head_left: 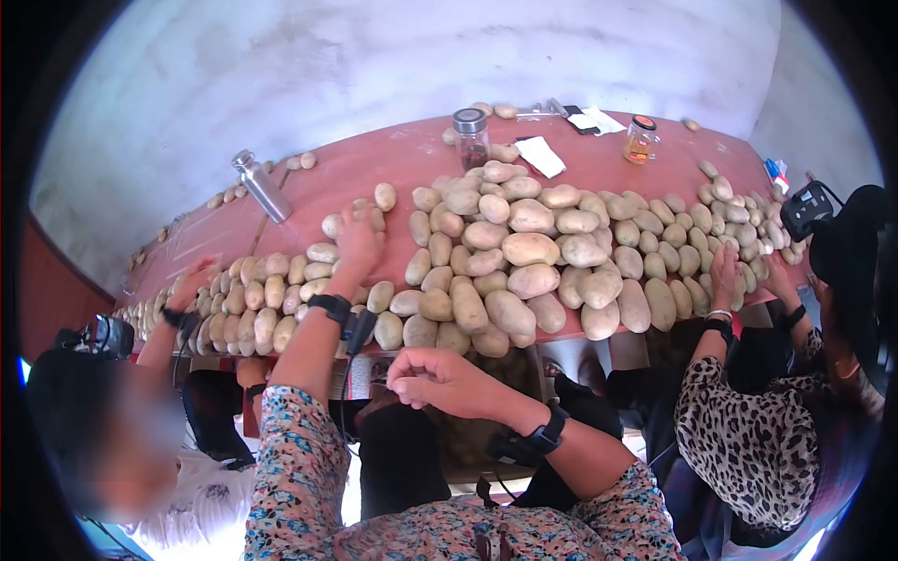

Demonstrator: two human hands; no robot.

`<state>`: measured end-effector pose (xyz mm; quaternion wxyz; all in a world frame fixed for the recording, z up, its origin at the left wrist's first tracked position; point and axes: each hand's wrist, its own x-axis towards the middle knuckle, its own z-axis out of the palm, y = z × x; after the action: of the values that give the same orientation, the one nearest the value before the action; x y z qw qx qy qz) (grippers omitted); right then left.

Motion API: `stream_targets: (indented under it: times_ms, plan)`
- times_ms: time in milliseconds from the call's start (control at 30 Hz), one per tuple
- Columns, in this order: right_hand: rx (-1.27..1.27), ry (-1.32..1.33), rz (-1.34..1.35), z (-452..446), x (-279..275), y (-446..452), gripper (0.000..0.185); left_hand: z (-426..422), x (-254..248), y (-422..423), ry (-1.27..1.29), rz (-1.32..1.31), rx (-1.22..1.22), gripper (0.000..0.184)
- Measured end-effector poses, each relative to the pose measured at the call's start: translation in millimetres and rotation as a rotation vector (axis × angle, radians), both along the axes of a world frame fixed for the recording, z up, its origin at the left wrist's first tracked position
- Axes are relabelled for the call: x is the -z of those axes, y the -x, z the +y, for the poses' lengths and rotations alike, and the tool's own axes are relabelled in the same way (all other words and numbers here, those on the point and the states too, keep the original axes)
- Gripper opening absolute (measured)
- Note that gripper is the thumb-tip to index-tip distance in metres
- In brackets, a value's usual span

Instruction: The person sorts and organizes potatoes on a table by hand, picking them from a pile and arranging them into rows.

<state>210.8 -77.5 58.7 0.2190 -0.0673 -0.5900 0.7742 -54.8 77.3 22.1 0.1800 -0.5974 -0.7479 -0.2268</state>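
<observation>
My left hand (360, 245) reaches over the table, its fingers curved around a potato (375, 221) beside a few others. Just behind the fingertips lies a single potato (385, 195). My right hand (447, 381) hangs in front of the table's near edge, fingers loosely curled in, with nothing visible in them. Close above it is the near edge of a large heap of potatoes (531, 249), stacked in layers. Both my wrists wear dark bands with a small device.
Rows of potatoes (254, 295) run left along the red table (309, 192). A steel bottle (264, 190), a lidded glass jar (470, 140), a smaller jar (641, 142) and paper (540, 156) stand or lie farther back. Co-workers sit on both sides, their hands at the potatoes.
</observation>
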Motion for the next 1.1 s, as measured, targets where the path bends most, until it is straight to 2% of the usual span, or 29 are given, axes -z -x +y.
stream_targets:
  times_ms: [100,233,433,533,633,733,833,933,1033,1100]
  plan:
    - [-0.003,-0.014,0.05,-0.5,5.0,3.1,0.017,5.1,-5.0,26.1,0.186,-0.061,0.057,0.061]
    - [-0.023,-0.078,-0.002,1.5,6.4,3.8,0.018,14.6,4.5,40.1,0.394,-0.174,0.12,0.053]
    - [0.057,-0.183,-0.015,-1.8,6.6,5.2,0.013,8.5,16.5,17.9,0.245,-0.013,0.148,0.04]
    - [0.082,-0.205,-0.021,-1.2,6.8,4.0,0.014,8.0,10.0,3.9,0.213,-0.219,0.186,0.042]
    - [0.1,-0.22,-0.023,-0.4,7.3,3.3,0.014,7.9,1.2,-12.3,0.289,-0.487,0.238,0.041]
    - [0.127,-0.255,-0.003,-1.0,12.4,4.3,0.015,-0.6,-3.4,-37.6,0.33,-1.127,0.343,0.035]
    - [0.14,-0.284,-0.013,-1.2,15.6,5.3,0.016,-7.8,-2.4,-69.4,0.366,-1.239,0.355,0.032]
    - [0.142,-0.313,-0.04,-0.3,11.7,1.8,0.017,3.2,14.4,-78.3,0.317,-1.225,0.392,0.032]
    - [0.148,-0.355,-0.064,-1.9,5.8,-0.4,0.018,6.4,24.0,-84.0,0.265,-1.079,0.405,0.035]
    - [0.139,-0.367,-0.083,-3.6,2.4,-1.2,0.019,6.2,25.8,-86.0,0.194,-0.758,0.351,0.037]
